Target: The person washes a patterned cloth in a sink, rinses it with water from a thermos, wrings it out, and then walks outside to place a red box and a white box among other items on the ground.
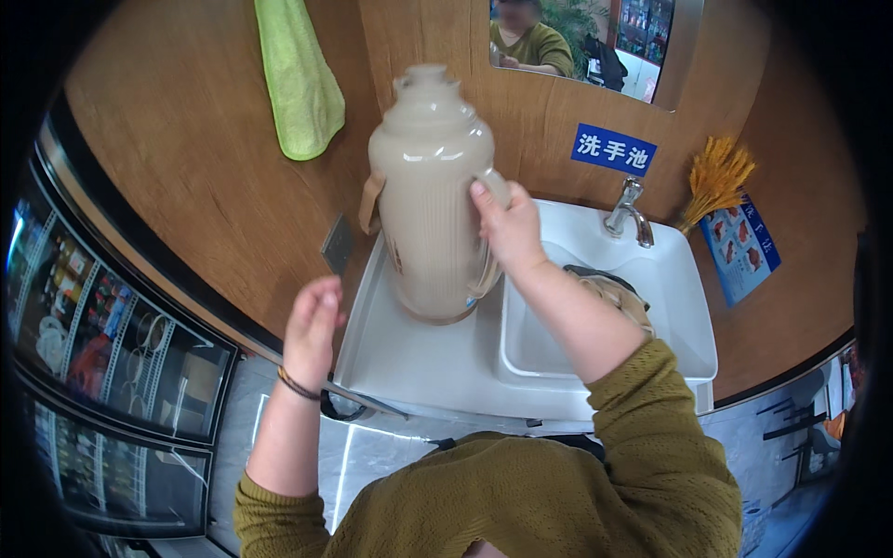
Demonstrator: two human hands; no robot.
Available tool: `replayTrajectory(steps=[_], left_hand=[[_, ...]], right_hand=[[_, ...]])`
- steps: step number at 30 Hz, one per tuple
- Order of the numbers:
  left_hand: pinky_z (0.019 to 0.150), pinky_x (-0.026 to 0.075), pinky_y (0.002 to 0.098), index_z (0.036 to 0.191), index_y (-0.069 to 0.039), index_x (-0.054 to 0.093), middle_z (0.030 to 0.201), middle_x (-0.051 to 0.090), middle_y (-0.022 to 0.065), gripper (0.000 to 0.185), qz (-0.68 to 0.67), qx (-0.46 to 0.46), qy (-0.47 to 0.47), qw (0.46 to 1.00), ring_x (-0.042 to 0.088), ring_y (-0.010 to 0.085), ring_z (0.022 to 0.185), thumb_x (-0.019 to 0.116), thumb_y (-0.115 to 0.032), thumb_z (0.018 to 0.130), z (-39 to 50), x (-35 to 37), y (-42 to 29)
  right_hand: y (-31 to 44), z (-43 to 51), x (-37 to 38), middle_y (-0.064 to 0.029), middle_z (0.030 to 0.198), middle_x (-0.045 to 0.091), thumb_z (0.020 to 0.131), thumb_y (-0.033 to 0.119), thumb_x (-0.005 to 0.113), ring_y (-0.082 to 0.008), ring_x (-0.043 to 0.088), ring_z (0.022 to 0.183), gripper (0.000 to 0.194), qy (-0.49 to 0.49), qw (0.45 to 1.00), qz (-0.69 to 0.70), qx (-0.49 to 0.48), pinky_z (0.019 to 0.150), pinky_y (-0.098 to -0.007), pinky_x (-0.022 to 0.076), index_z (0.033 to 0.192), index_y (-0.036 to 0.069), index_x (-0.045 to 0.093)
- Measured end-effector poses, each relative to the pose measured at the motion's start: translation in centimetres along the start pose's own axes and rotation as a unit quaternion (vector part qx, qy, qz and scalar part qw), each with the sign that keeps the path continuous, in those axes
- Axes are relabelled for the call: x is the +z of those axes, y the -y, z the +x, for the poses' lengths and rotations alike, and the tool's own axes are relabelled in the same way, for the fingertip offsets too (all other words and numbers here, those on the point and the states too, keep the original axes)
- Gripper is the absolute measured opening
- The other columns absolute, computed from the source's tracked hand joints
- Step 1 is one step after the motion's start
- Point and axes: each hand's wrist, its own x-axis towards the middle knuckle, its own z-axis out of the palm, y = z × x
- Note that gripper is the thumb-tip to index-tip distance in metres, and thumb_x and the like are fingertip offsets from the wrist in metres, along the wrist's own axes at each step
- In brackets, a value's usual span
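Observation:
A tall beige thermos flask (432, 202) stands upright over the left part of the white countertop (411, 370). Whether its base touches the counter cannot be made out. My right hand (513, 223) grips the flask's side handle, thumb on top. The flask's mouth points up, and a strap-like carrying handle (372, 202) hangs on its left side. To the left, apart from the flask, my left hand (314, 331) is raised with loosely bent fingers and nothing in it. A bundle of dark and tan cloth (614, 300) lies in the white washbasin (687, 314), partly behind my right forearm.
A chrome faucet (628, 213) rises at the basin's back. Dried yellow stalks (718, 178) and a blue poster (739, 244) are at right. A green towel (300, 91) and a mirror (586, 42) hang on the wood-panelled walls. Glass-fronted refrigerators (125, 349) stand at left.

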Motion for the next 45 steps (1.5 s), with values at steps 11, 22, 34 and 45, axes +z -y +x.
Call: replayTrajectory(steps=[11,22,34,45], left_hand=[[0.076,0.045,0.0239,0.111,-0.007,0.054,0.107,0.056,0.0013,0.024,-0.02,-0.12,-0.004,0.993,0.053,0.0103,0.092,0.055,-0.014,0.088,-3.6,-2.0,7.5],[0.078,0.045,0.0257,0.111,-0.007,0.052,0.112,0.056,0.0044,0.023,-0.022,-0.092,0.08,0.992,0.053,0.0122,0.095,0.054,-0.013,0.089,0.0,4.7,4.5],[0.089,0.043,0.0349,0.12,-0.007,0.052,0.114,0.054,0.0156,0.045,0.25,0.171,0.464,0.832,0.052,0.0285,0.105,0.062,-0.016,0.078,2.0,31.5,4.9],[0.086,0.041,0.0399,0.098,-0.015,0.063,0.11,0.058,0.0087,0.027,0.616,0.151,0.492,0.596,0.051,0.025,0.107,0.06,-0.031,0.076,3.0,39.2,9.3]], right_hand=[[-6.8,0.3,3.7,-0.0169,0.087,0.064,0.078,0.032,0.067,-0.0279,0.062,0.082,0.034,-0.066,0.989,-0.096,-0.085,0.072,-0.036,0.0473,0.089,0.002,0.058],[-7.5,-1.2,2.1,-0.0196,0.098,0.059,0.076,0.04,0.064,-0.0374,0.055,0.093,0.044,0.097,0.977,-0.114,-0.15,0.08,-0.0433,0.0436,0.093,0.001,0.054],[-15.1,-3.3,-30.9,-0.0222,0.138,0.03,0.076,0.026,0.062,-0.0383,0.034,0.124,0.057,0.166,0.773,-0.601,0.114,0.101,-0.0451,0.0299,0.13,0.021,0.044],[-11.9,-2.6,-38.6,-0.0069,0.094,0.062,0.084,0.024,0.055,-0.0212,0.056,0.093,0.02,0.105,0.91,-0.294,0.274,0.076,-0.0341,0.047,0.093,0.009,0.064]])
